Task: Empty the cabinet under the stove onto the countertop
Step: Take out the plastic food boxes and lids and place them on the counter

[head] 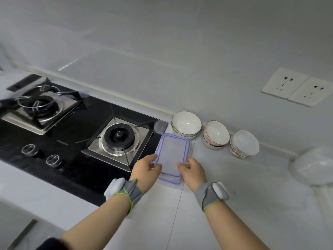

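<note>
Two flat translucent rectangular plastic lids (171,154) with blue seal rims, stacked slightly offset. They sit on the pale grey countertop (234,204), just right of the stove, with their far-left corner at its edge. Both hands are on the near end of the stack, apart. The left hand (146,170) pinches the near-left edge and the right hand (193,171) grips the near-right edge. Can't tell if the stack is fully down or slightly lifted.

Three stacks of ceramic bowls run along the far wall to the right: white with a dark rim line (186,125), red-rimmed (216,134), red-patterned (244,144). Bowl count per stack is unclear.

The black glass gas stove (75,141) on the left has two burners (119,137) (42,105) and two round knobs (29,149) (53,160). A thin wire rack (36,101) sits on the far-left burner.

Plain grey wall with two white sockets (285,83) (311,92) side by side at far right.

A clear plastic domed item (313,165) at the right edge is cut off and can't be identified. One grey wristband with a pale pod on each wrist (126,192) (210,193).
</note>
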